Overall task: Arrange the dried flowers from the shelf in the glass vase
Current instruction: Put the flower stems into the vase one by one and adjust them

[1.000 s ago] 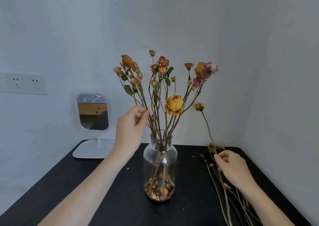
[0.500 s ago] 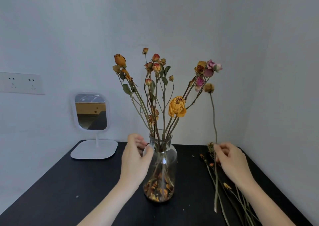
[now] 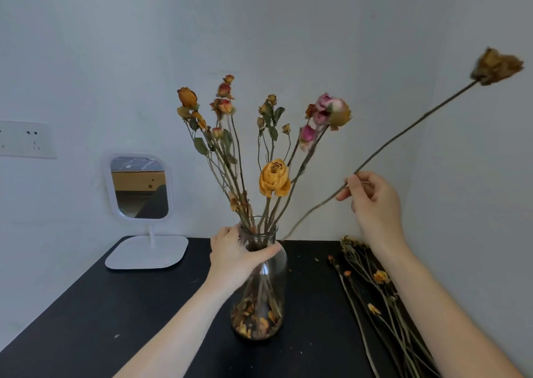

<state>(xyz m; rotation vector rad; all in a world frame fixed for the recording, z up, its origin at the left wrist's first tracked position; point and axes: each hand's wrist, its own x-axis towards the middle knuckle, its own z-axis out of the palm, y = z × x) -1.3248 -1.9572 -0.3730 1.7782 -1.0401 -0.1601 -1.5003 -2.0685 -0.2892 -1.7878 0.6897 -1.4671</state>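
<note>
A clear glass vase (image 3: 271,288) stands on the black shelf top (image 3: 129,314) and holds several dried roses, among them a large yellow one (image 3: 274,178) and pink ones (image 3: 324,109). Loose petals lie in its bottom. My left hand (image 3: 235,255) grips the vase around its neck. My right hand (image 3: 372,198) is raised to the right of the bouquet, pinching a long dried flower stem (image 3: 403,131). Its brown head (image 3: 496,66) points up and to the right; its lower end hangs just right of the vase mouth. More dried flowers (image 3: 377,291) lie on the shelf at the right.
A small white-framed mirror (image 3: 140,188) on a flat white base stands at the back left. A wall socket plate (image 3: 27,139) is on the left wall. A white side wall closes in tightly along the right edge of the shelf.
My right hand lifted one stem off the pile, raised it and tilted it so its lower end nears the vase mouth. My left hand dropped from the stems to the vase neck.
</note>
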